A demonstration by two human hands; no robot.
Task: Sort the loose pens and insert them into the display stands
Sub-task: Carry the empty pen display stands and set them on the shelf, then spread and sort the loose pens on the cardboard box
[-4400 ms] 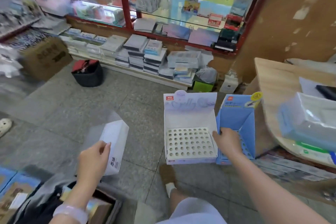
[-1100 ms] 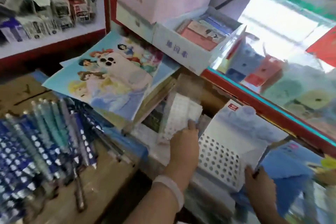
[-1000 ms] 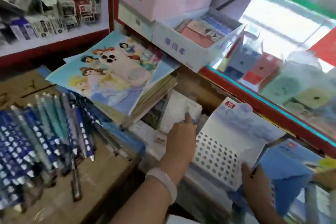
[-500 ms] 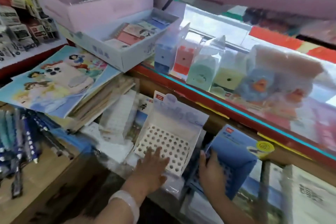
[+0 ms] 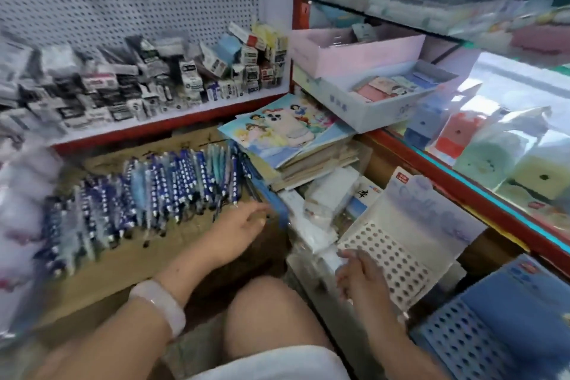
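Note:
Many loose blue and teal pens [image 5: 160,191] lie in a row on a cardboard surface [image 5: 132,259] at the left. My left hand [image 5: 239,227] reaches to the right end of that row, fingers loosely apart by the pen tips, with nothing clearly in it. A white display stand [image 5: 398,253] with a grid of empty holes leans at the right. My right hand [image 5: 359,273] rests at its near left corner with bent fingers; whether it grips the stand is unclear. A blue display stand [image 5: 493,333], also with empty holes, sits at the lower right.
A stack of picture books [image 5: 293,139] and small white boxes [image 5: 330,194] lie between the pens and the white stand. A red-framed glass counter [image 5: 481,145] runs along the right. A pegboard shelf of small packets [image 5: 138,83] stands behind the pens. My knee [image 5: 268,315] is below.
My left hand has left the white stand and swung left to the pens. My right hand has moved from the blue stand to the white stand's corner. The view has turned left and down.

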